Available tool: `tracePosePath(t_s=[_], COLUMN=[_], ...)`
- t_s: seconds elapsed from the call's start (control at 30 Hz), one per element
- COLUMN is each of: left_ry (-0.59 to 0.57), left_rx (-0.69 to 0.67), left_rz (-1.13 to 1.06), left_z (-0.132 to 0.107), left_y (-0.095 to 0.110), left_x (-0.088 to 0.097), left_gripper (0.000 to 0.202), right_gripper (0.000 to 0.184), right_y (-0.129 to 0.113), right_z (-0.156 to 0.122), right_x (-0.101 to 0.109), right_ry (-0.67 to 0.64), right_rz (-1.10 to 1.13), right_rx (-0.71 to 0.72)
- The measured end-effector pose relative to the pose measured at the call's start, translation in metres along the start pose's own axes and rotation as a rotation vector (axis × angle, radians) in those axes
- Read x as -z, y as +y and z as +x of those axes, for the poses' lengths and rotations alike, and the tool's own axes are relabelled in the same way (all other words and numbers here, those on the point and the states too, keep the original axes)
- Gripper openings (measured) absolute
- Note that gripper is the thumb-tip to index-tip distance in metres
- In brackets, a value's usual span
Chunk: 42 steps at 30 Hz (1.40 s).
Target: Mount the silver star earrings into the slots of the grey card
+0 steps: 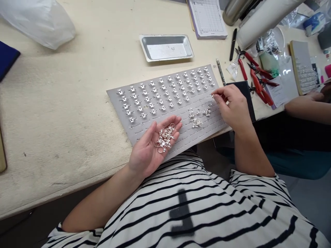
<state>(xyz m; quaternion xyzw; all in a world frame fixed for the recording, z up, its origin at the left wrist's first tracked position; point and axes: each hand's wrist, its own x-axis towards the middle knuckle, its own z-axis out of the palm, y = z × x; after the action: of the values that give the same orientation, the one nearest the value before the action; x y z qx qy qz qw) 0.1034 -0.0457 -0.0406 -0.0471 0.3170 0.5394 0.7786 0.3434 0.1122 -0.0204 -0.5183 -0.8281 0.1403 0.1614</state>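
A grey slotted display pad (201,134) lies on the table, its upper rows filled with several silver rings (165,91). A few loose rings (198,117) rest on its lower right part. My left hand (152,146) lies palm up over the pad's near edge, cupping a small heap of silver rings (165,137). My right hand (231,106) hovers at the pad's right edge, thumb and fingertips pinched together on a small ring near the end of a row.
A metal tray (167,47) sits behind the pad, a paper pad (207,17) beyond it. Red pliers and cutters (258,81) lie to the right, with a white roll (263,19) and a plastic bag (38,20). Another person's arm (307,106) rests at right.
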Motion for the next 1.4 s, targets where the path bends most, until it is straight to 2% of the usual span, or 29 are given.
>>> tracePosePath(t_s=[0.17,0.23,0.4,0.6,1.0,1.17,1.4], left_ry=[0.0,0.001,0.003,-0.012,-0.004,-0.01,-0.016], left_rx=[0.004,0.013,0.018,0.022,0.018,0.013,0.02], left_rz=[-0.006,-0.01,-0.023,-0.028,0.0,-0.005,-0.006], left_z=[0.001,0.001,0.001,0.001,0.0,0.0,0.0], left_y=[0.001,0.001,0.001,0.001,0.001,0.001,0.001], left_x=[0.002,0.002,0.0,0.001,0.0,0.001,0.001], left_gripper=[0.046,0.047,0.046,0.046,0.047,0.047,0.048], right_gripper=[0.015,0.016,0.013,0.007,0.009,0.004,0.02], right_y=[-0.021,-0.023,-0.025,-0.029,-0.026,-0.025,-0.025], right_z=[0.02,0.024,0.028,0.026,0.025,0.026,0.005], right_x=[-0.014,-0.018,-0.022,-0.023,-0.026,-0.028,-0.008], right_ry=[-0.226,-0.26,-0.233,-0.153,-0.134,-0.112,-0.034], right_rz=[0.078,0.064,-0.005,0.015,0.025,0.054,0.047], right_rx=[0.129,0.148,0.069,-0.035,-0.013,-0.024,-0.006])
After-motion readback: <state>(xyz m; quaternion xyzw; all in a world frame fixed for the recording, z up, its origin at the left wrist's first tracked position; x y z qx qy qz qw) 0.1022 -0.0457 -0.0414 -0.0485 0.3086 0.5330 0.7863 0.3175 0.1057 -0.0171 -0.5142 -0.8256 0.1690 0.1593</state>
